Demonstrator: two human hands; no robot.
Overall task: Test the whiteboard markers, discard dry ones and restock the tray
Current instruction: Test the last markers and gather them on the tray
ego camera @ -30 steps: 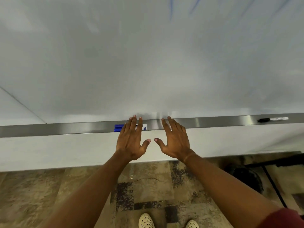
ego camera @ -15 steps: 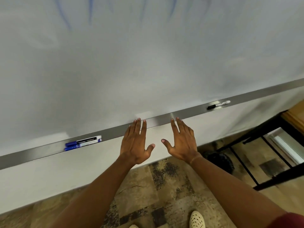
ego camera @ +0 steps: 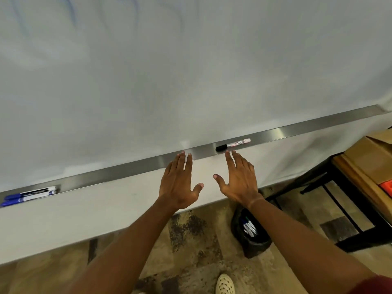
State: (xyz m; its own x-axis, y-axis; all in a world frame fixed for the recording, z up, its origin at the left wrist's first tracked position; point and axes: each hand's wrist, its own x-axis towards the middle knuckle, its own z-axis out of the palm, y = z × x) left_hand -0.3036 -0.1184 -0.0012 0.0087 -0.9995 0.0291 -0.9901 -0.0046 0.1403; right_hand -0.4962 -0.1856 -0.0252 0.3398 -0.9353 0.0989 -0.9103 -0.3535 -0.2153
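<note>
A long metal tray (ego camera: 131, 166) runs under the whiteboard (ego camera: 191, 71). A black-capped marker (ego camera: 233, 144) lies on it just beyond the fingertips of my right hand (ego camera: 237, 177), which is open and flat, holding nothing. My left hand (ego camera: 178, 183) is also open, its fingertips at the tray's front edge, left of the black marker. Two blue-capped markers (ego camera: 28, 195) lie on the tray at the far left. Faint blue strokes show on the board's top left.
A black bin (ego camera: 252, 232) with several markers inside stands on the floor under my right wrist. A black-framed table (ego camera: 331, 198) with a cardboard box (ego camera: 373, 166) is at the right. Patterned carpet lies below, and my shoe (ego camera: 226, 284) shows.
The view and both hands have shifted right along the tray. The blue markers, once under my left hand, now lie far left, and the black marker is at my right fingertips.
</note>
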